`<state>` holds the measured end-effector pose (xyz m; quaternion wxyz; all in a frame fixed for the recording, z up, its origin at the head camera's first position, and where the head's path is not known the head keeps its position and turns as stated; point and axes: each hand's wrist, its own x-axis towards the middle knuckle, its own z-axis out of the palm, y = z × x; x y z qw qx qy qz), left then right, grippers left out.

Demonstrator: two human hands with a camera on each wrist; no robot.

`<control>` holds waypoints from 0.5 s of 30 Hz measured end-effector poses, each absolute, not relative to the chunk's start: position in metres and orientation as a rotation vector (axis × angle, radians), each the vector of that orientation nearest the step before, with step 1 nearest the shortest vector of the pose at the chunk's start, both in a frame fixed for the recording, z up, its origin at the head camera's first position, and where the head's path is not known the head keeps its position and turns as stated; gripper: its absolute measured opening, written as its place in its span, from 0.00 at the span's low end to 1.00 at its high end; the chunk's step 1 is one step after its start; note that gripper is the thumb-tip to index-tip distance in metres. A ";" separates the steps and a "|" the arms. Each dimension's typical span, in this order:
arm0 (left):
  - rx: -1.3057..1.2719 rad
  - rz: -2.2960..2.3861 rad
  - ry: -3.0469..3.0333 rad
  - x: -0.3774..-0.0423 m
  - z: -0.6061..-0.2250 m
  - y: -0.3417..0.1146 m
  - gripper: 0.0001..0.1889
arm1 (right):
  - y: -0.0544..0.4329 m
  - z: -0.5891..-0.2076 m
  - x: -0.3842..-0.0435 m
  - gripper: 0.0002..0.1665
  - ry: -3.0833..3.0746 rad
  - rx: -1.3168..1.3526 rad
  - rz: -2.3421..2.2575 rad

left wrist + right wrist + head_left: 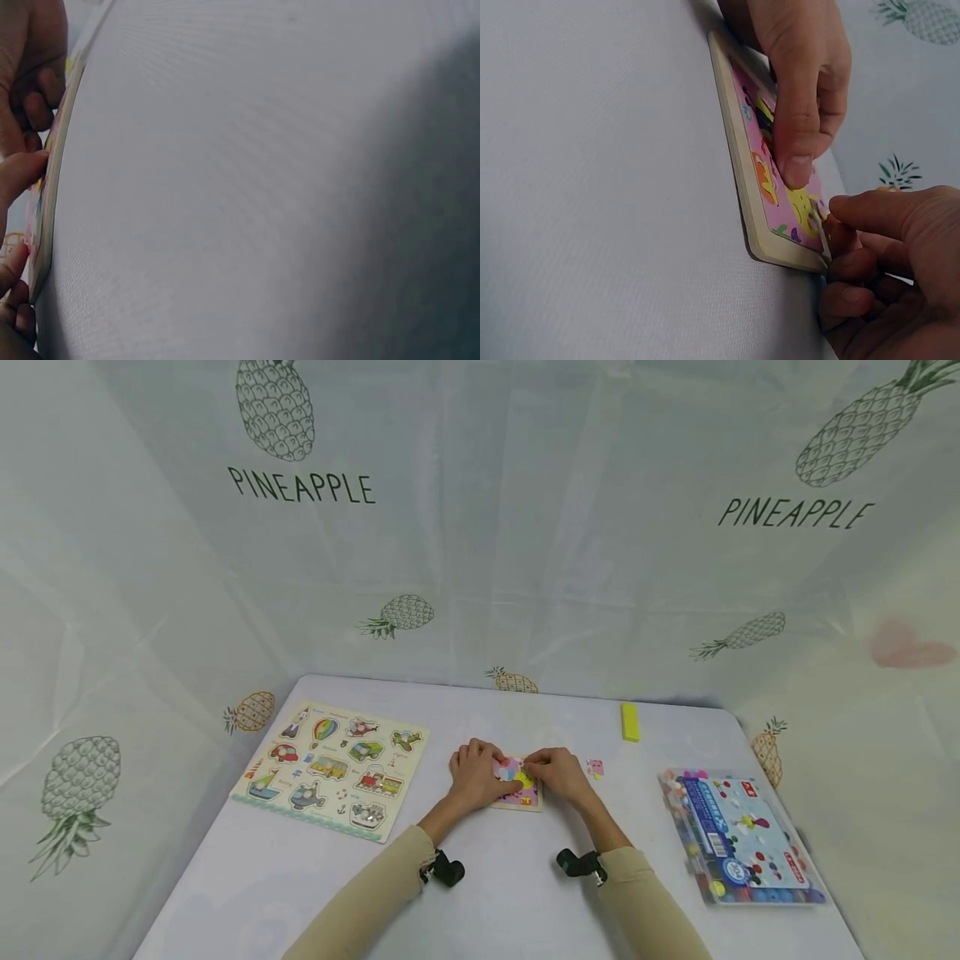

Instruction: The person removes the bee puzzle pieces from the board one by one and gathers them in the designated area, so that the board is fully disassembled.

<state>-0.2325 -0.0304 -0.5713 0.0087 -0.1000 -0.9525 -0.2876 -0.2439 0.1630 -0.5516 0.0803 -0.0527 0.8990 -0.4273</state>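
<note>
A small pink jigsaw puzzle (531,800) in a pale wooden frame lies on the table between my hands. My left hand (477,777) holds it from the left, with the thumb (796,142) laid flat on the yellow part of the picture and the fingers about the far left edge. At the upper right edge, my right hand (561,772) pinches a small puzzle piece between thumb and forefinger; the fingertips mostly hide it. Beside that spot, a grey-brown gap shows in the picture in the right wrist view. A loose pink piece (595,767) lies right of my right hand.
A large vehicle puzzle board (348,747) lies at the left. On the right stands a clear plastic box (750,843) of coloured beads with a blue and white label. A yellow block (630,722) lies near the back edge, before a pineapple-print curtain (525,568).
</note>
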 end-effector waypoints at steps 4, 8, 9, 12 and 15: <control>-0.313 -0.919 -2.966 -0.231 -0.570 -0.030 0.29 | 0.162 -0.551 -0.243 0.10 2.676 -0.118 -1.299; -0.314 -0.918 -2.955 -0.231 -0.569 -0.030 0.29 | 0.160 -0.550 -0.243 0.09 2.677 -0.089 -1.312; -0.314 -0.913 -2.958 -0.231 -0.569 -0.030 0.29 | 0.159 -0.550 -0.243 0.09 2.683 -0.087 -1.311; -0.316 -0.898 -2.961 -0.230 -0.568 -0.031 0.29 | 0.157 -0.550 -0.243 0.08 2.692 -0.087 -1.310; -0.319 -0.891 -2.963 -0.230 -0.568 -0.031 0.29 | 0.157 -0.549 -0.243 0.07 2.692 -0.093 -1.310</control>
